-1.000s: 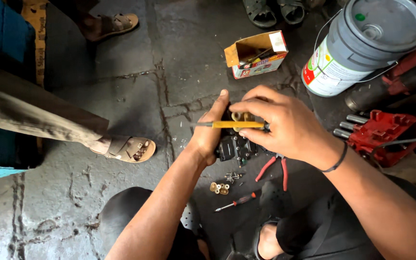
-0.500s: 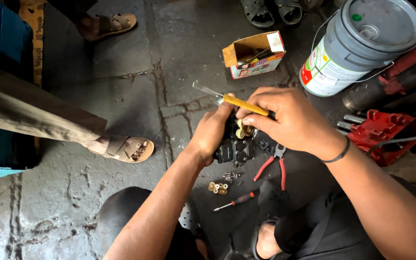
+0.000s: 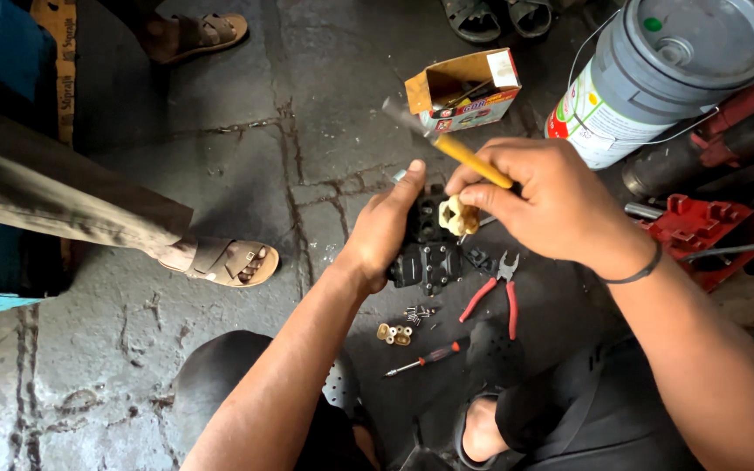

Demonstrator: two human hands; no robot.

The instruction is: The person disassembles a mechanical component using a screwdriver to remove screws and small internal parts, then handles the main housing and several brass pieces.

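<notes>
Grey lidded bucket (image 3: 656, 74): stands upright on the concrete floor (image 3: 220, 157), beyond the right hand and to its right, well apart from it.

Red metal part (image 3: 700, 227): lies just right of the right wrist, low beside the bucket.

Another person's sandalled foot (image 3: 224, 262): planted on the floor to the left of the left hand, apart from it; trouser leg runs off to the left.

Open cardboard box (image 3: 464, 87): lies beyond both hands, small items inside, not legible.

Left hand (image 3: 386, 231): closed around the left side of the black pump body (image 3: 429, 253), thumb pointing up along its edge; the body is held off the floor, between the two hands.

Right hand (image 3: 551, 205): fingers together, clamped on a yellow-handled screwdriver (image 3: 473, 161) whose blurred shaft angles up and left beyond the hand; the fingertips also pinch a small cream-coloured part (image 3: 459, 215) right at the top of the pump body.

Red-handled pliers (image 3: 495, 292): on the floor just below the right hand, beside the pump body.

Small red-handled screwdriver (image 3: 425, 358): on the floor below the left hand, nearer the person.

Brass fittings (image 3: 394, 334) and loose screws (image 3: 418, 312): directly beneath the pump body, close together.
</notes>
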